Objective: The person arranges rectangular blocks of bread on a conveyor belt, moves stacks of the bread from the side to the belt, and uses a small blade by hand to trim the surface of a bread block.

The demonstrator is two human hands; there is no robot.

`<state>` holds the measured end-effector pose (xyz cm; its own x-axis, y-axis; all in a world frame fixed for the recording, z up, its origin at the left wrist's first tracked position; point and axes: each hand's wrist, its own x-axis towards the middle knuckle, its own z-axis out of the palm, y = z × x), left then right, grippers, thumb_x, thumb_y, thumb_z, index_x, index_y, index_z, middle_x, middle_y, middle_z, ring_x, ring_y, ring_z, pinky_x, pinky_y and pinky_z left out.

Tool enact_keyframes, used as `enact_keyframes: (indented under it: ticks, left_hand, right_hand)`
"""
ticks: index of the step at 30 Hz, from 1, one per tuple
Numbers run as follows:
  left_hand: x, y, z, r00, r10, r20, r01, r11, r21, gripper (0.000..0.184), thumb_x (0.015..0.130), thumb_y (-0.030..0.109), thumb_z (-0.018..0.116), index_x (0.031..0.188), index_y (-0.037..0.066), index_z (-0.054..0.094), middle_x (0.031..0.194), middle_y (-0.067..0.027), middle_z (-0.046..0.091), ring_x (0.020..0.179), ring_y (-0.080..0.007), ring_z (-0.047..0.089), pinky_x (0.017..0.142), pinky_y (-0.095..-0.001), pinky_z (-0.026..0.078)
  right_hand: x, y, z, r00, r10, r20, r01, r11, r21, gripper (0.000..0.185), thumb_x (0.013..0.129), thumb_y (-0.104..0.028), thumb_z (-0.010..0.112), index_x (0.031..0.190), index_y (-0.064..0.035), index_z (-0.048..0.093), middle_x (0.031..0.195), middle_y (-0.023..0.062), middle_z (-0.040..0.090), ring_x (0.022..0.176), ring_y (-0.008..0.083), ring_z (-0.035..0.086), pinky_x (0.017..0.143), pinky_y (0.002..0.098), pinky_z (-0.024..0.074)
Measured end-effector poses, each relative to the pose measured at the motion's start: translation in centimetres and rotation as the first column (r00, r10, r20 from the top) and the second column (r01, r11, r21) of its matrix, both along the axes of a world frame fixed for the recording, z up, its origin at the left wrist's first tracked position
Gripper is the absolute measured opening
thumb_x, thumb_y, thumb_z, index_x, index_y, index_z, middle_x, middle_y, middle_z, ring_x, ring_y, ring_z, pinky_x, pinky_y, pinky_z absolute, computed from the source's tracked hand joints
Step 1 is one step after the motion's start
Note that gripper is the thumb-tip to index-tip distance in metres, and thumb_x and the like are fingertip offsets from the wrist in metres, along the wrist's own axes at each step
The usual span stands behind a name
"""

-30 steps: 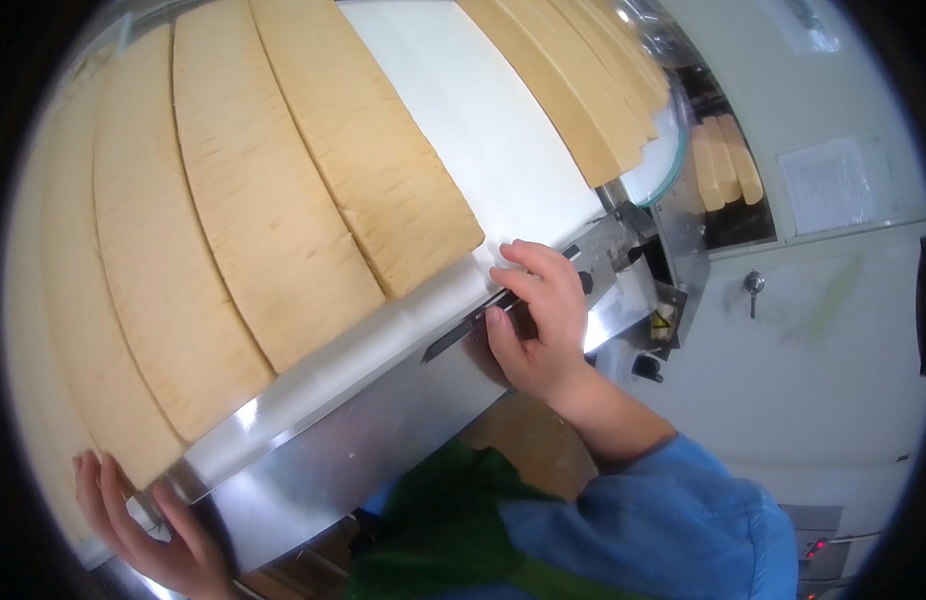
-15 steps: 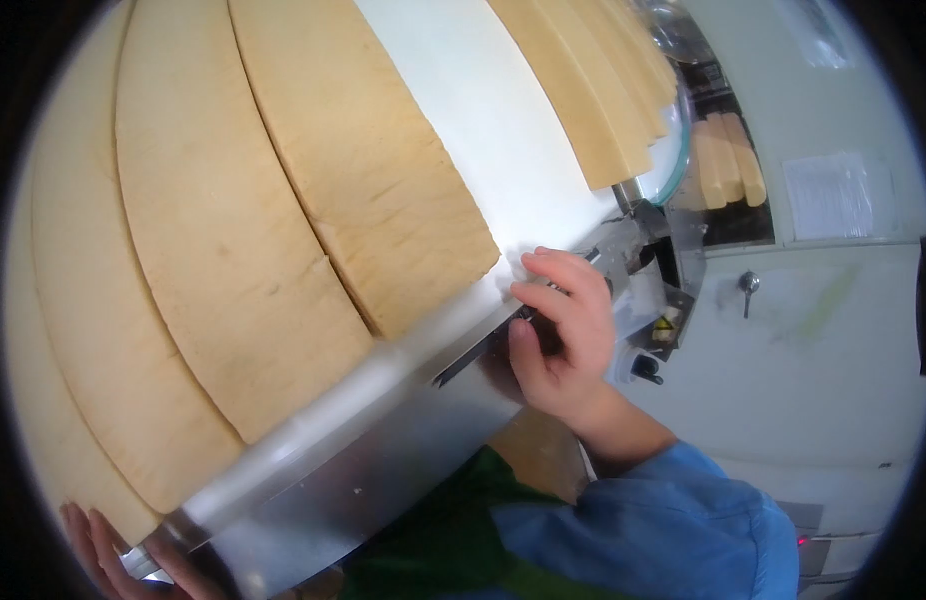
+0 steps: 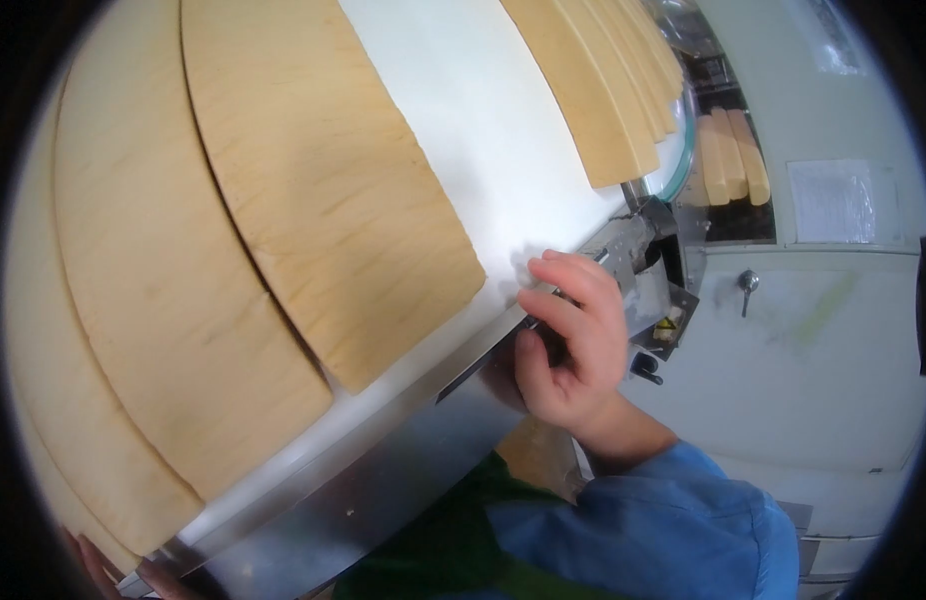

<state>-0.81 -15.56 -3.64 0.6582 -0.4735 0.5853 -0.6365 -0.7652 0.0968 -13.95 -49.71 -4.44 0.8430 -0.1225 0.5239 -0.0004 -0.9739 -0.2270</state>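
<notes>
Broad pale-tan slabs, dough-like or spongy, lie side by side on a white belt (image 3: 453, 130). The nearest slab (image 3: 353, 220) has slightly rough edges, and a dark gap separates it from the slab beside it (image 3: 163, 250). At the belt's metal side rail (image 3: 383, 420), my right hand (image 3: 578, 335) rests with fingers bent and apart over the edge, thumb set away from them. It holds no slab. My left hand (image 3: 108, 570) shows only in part at the bottom left, fingers and thumb apart around the rail's far corner, close to the last slab's end.
More tan strips (image 3: 593, 110) lie across the belt at upper right. Beyond the belt's end, several similar pieces (image 3: 728, 160) sit in a dark recess. A metal bracket (image 3: 633, 260) and a black knob (image 3: 645, 368) are beside my right hand. A pale cabinet (image 3: 823, 350) stands at right.
The near slabs sit farther left and lower in view, and the bare belt strip looks wider. My left hand shows less. My right hand stays at the rail, nearly unmoved.
</notes>
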Motion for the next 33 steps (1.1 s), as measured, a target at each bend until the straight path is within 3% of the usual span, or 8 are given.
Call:
enact_keyframes:
  ticks: [13, 17, 24, 30, 33]
  left_hand:
    - [0.1, -0.2, 0.2, 0.998, 0.049, 0.032, -0.05, 0.998, 0.038, 0.034, 0.091, 0.028, 0.06, 0.109, -0.001, 0.058, 0.113, -0.0172, 0.054, 0.106, -0.0296, 0.055, 0.088, -0.0396, 0.047]
    - [0.3, -0.3, 0.0, 0.999, 0.034, 0.012, -0.033, 0.999, -0.04, 0.036, 0.089, 0.031, 0.063, 0.106, -0.001, 0.061, 0.11, -0.0188, 0.058, 0.103, -0.0317, 0.058, 0.085, -0.0427, 0.047]
    - [0.2, -0.3, -0.7, 0.997, -0.043, -0.07, 0.026, 0.974, -0.225, 0.033, 0.088, 0.024, 0.064, 0.107, -0.003, 0.062, 0.11, -0.0213, 0.06, 0.108, -0.0364, 0.056, 0.092, -0.0498, 0.044]
    - [0.1, 0.0, -0.6, 0.991, -0.083, -0.106, 0.056, 0.971, -0.234, 0.032, 0.088, 0.021, 0.063, 0.108, -0.003, 0.062, 0.117, -0.0225, 0.056, 0.111, -0.0368, 0.055, 0.095, -0.0499, 0.043]
    - [0.2, 0.4, -0.3, 0.991, -0.088, -0.099, 0.072, 0.985, -0.16, 0.032, 0.089, 0.022, 0.062, 0.11, -0.002, 0.061, 0.118, -0.0217, 0.054, 0.11, -0.0351, 0.054, 0.095, -0.0485, 0.045]
  right_hand:
    - [0.1, 0.0, 0.1, 1.0, -0.011, -0.003, 0.012, 1.0, 0.02, 0.027, 0.063, -0.003, 0.063, 0.09, 0.0015, 0.065, 0.104, 0.0188, 0.061, 0.093, 0.0363, 0.06, 0.08, 0.0426, 0.0477]
    - [0.2, -0.1, 0.0, 1.0, -0.008, -0.013, 0.008, 1.0, 0.005, 0.027, 0.065, -0.004, 0.062, 0.091, 0.0014, 0.064, 0.103, 0.0186, 0.061, 0.092, 0.036, 0.06, 0.08, 0.043, 0.0472]
    - [0.3, 0.2, -0.1, 0.999, -0.031, -0.035, 0.03, 1.0, -0.007, 0.026, 0.066, -0.006, 0.062, 0.092, 0.0007, 0.064, 0.103, 0.0195, 0.061, 0.094, 0.0361, 0.059, 0.084, 0.0439, 0.0454]
    - [0.3, 0.4, 0.0, 0.997, -0.048, -0.06, 0.046, 0.998, -0.029, 0.027, 0.066, -0.006, 0.062, 0.092, 0.0002, 0.064, 0.104, 0.0194, 0.061, 0.097, 0.0359, 0.059, 0.088, 0.045, 0.043]
    - [0.3, 0.5, -0.1, 0.997, -0.053, -0.051, 0.052, 0.998, -0.019, 0.028, 0.065, -0.006, 0.062, 0.092, -0.0003, 0.064, 0.105, 0.0192, 0.061, 0.097, 0.0355, 0.058, 0.089, 0.0458, 0.0419]
